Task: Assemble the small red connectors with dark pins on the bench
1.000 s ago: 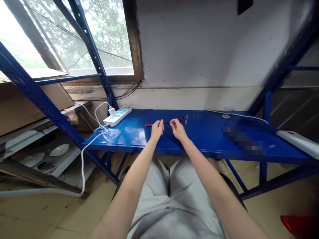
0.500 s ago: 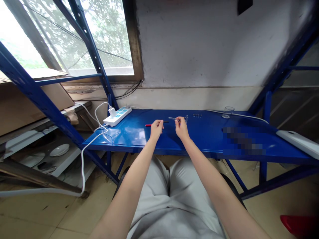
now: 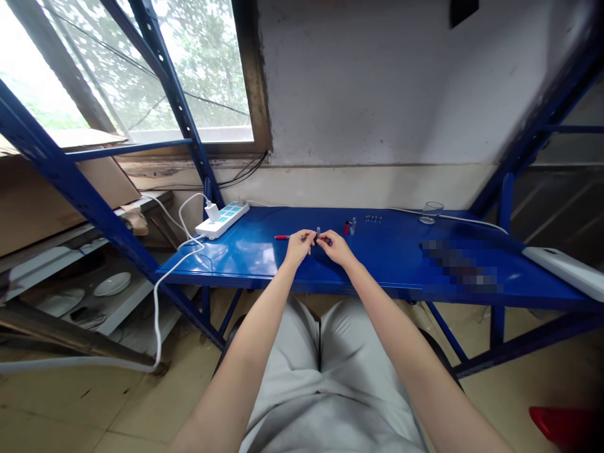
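My left hand [image 3: 299, 245] and my right hand [image 3: 334, 246] meet over the blue metal shelf [image 3: 264, 255], fingertips almost touching. The left hand's fingers are pinched on a thin pen-like rod whose red end [image 3: 282, 237] sticks out to the left. The right hand is pinched on a small clear piece [image 3: 318, 232] that stands up between the two hands. A small red part [image 3: 347, 227] and a clear part [image 3: 353, 225] lie on the shelf just right of my hands.
A white power strip [image 3: 223, 219] with a plugged-in charger and cable lies at the shelf's back left. A row of tiny dark parts [image 3: 373, 219] and a small glass [image 3: 431, 212] sit at the back. A white object [image 3: 564, 269] lies far right. Blue rack uprights flank both sides.
My right hand went to the small parts at the right, picked up a clear piece, and has come back to meet the left hand. The left hand stayed put with the rod.
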`<move>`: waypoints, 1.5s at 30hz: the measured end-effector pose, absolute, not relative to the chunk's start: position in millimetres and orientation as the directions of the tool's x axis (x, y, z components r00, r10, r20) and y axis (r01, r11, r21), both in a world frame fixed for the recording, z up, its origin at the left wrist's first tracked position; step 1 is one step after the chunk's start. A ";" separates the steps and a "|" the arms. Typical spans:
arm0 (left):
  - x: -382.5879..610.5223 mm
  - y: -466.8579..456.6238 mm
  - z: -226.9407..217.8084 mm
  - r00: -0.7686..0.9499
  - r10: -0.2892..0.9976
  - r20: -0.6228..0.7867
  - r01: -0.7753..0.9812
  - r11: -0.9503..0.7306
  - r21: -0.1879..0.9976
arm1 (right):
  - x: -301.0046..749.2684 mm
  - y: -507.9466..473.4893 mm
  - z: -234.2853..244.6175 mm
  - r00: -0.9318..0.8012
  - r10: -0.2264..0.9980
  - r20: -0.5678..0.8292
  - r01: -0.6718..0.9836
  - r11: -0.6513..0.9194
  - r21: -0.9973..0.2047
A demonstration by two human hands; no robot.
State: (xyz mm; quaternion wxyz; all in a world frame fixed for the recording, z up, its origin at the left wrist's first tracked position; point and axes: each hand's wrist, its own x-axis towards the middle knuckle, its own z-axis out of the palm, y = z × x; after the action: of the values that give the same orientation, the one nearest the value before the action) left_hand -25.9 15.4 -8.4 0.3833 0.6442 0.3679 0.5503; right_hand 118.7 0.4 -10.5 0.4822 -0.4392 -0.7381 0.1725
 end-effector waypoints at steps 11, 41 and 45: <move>-24.0 9.3 -4.9 0.144 0.889 0.434 0.063 -0.446 0.893 | 119.7 -4.9 -6.3 -0.176 0.841 0.511 0.564 0.512 -0.648; -25.2 5.2 -2.1 0.139 0.919 0.369 0.164 -0.388 0.907 | 187.1 17.9 -4.2 0.216 0.930 0.299 0.862 -0.037 -0.506; -25.5 5.7 -3.4 0.143 0.917 0.373 0.169 -0.394 0.903 | 187.1 17.8 -5.4 0.216 0.931 0.294 0.865 -0.043 -0.499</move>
State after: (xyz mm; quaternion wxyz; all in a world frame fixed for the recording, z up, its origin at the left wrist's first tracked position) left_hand -25.5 5.7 -3.4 0.3666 0.6613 0.4104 0.5098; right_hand 187.1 17.8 -5.4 0.2991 -0.7200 -0.6238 0.0550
